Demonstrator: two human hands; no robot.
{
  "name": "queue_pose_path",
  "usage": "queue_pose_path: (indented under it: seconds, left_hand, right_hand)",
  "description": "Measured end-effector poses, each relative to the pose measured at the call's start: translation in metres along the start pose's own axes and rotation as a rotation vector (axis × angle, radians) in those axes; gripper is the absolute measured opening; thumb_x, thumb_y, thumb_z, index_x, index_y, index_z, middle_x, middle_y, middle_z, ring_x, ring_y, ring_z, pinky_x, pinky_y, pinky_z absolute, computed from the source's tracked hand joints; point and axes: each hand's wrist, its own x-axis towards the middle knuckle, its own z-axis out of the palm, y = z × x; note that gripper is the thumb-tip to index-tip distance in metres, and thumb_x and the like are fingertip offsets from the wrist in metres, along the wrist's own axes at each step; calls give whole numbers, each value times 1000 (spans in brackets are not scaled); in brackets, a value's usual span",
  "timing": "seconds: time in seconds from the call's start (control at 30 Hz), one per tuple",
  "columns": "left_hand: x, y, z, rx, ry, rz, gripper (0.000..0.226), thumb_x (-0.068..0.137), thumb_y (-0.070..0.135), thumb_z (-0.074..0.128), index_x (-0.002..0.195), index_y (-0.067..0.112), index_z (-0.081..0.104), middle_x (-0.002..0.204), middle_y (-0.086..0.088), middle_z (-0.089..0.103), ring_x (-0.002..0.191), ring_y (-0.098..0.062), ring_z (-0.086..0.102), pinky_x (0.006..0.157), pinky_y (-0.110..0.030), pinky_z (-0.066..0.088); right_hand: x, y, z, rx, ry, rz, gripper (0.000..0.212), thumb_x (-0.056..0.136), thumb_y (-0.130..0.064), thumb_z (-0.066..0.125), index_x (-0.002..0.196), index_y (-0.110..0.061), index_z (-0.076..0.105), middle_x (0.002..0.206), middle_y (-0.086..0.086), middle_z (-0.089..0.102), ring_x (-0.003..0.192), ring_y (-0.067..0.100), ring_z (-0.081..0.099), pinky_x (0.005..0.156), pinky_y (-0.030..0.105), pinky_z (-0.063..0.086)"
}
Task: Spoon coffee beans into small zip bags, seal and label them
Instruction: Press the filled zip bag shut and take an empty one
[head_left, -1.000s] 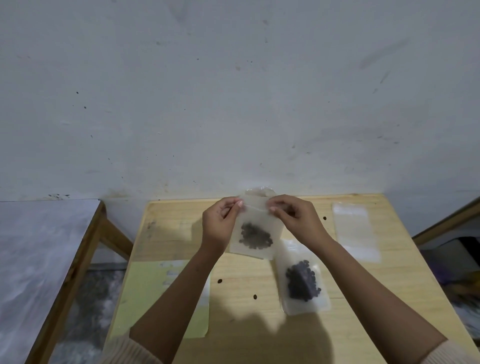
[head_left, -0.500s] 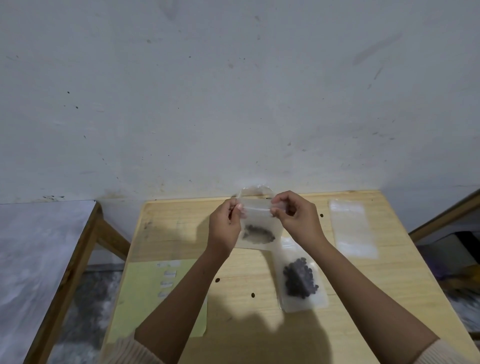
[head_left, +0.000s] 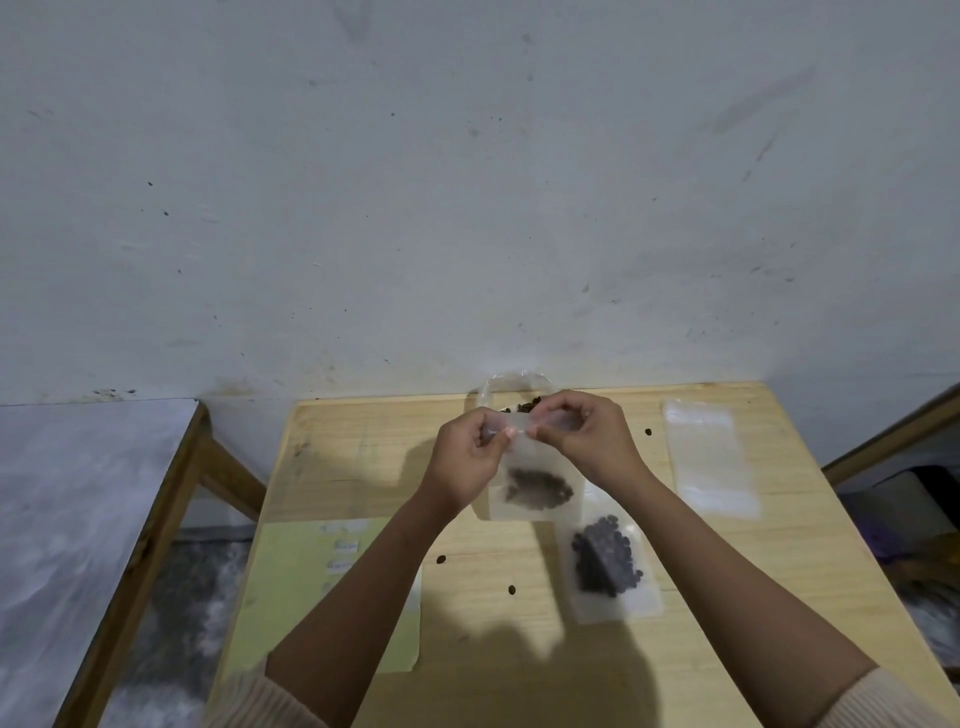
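A small clear zip bag (head_left: 535, 486) with dark coffee beans in its bottom hangs upright above the wooden table (head_left: 727, 597). My left hand (head_left: 467, 454) pinches its top edge on the left, and my right hand (head_left: 589, 434) pinches the top edge beside it, fingertips close together. A second filled zip bag (head_left: 608, 566) lies flat on the table just below right. Behind my hands sits a clear container of beans (head_left: 514, 397), mostly hidden. A pale yellow-green label sheet (head_left: 306, 587) lies at the table's left.
A stack of empty clear zip bags (head_left: 709, 457) lies at the back right of the table. Loose beans (head_left: 511, 588) dot the tabletop. A grey-topped table (head_left: 78, 499) stands to the left across a gap. The wall rises directly behind.
My two hands have drawn closer together along the bag's top edge, and the bag hangs slightly lower and straighter than before.
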Motion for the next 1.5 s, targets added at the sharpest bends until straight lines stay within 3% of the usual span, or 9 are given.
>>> queue_pose_path:
  seconds: [0.1,0.23,0.37,0.67,0.8,1.03,1.2,1.3,1.5]
  left_hand:
    - [0,2,-2,-94,11,-6,4,86,6,65,82,7,65,80,-17,70,78,-21,67,78,-27,52]
    - [5,1,-12,-270,68,-52,8,85,3,65,91,7,68,84,-11,72,79,-17,70,80,-25,55]
    - [10,-4,-21,-321,105,-76,21,85,2,65,105,0,67,94,-14,72,85,-22,70,76,-22,55]
    - [6,8,-5,-296,133,-27,17,84,2,66,93,15,70,90,-7,73,85,-18,70,79,-20,54]
    - [8,12,3,-252,51,-29,18,83,6,68,101,11,70,97,-9,72,93,-21,69,87,-30,53]
    - [-1,4,21,-283,-91,-52,24,89,4,60,112,5,65,96,-1,71,84,-9,69,73,-20,55]
    - [-15,-20,46,-349,-86,-206,24,86,0,62,110,2,63,86,-6,71,70,-10,70,60,-18,55]
    - [-22,-36,65,-322,-43,-302,23,85,1,65,108,1,64,87,-12,71,68,-14,71,59,-20,55]
    - [-23,-61,103,-163,95,-334,18,82,4,69,98,11,65,85,-12,68,78,-22,66,70,-27,56]
  right_hand:
    - [3,0,0,-4,26,21,15,68,-6,80,76,-13,69,78,-4,69,70,-1,61,70,10,47]
    - [6,6,-10,113,29,75,17,71,-7,79,84,-11,71,78,3,69,77,16,65,77,29,55]
    - [5,9,-18,192,50,124,14,79,-2,70,89,8,67,58,5,59,57,7,62,69,24,57]
    - [-1,-2,-23,128,20,68,6,79,-2,70,77,-7,67,70,12,62,58,15,57,57,19,48]
    - [-6,3,-28,51,37,91,9,76,-6,74,75,-13,69,77,12,66,60,11,57,64,23,49]
    - [-18,17,-55,167,-119,266,7,79,-4,69,87,-4,68,76,8,64,63,14,56,59,20,49]
    - [-27,50,-73,207,-185,473,23,77,-8,73,98,-2,65,84,12,70,73,25,60,69,27,55]
    - [-29,68,-79,118,-133,529,24,73,-3,76,94,-2,64,83,18,63,74,28,62,76,34,56]
    - [-29,102,-77,-66,125,413,26,72,-1,76,83,-7,54,77,4,58,70,18,56,68,24,51]
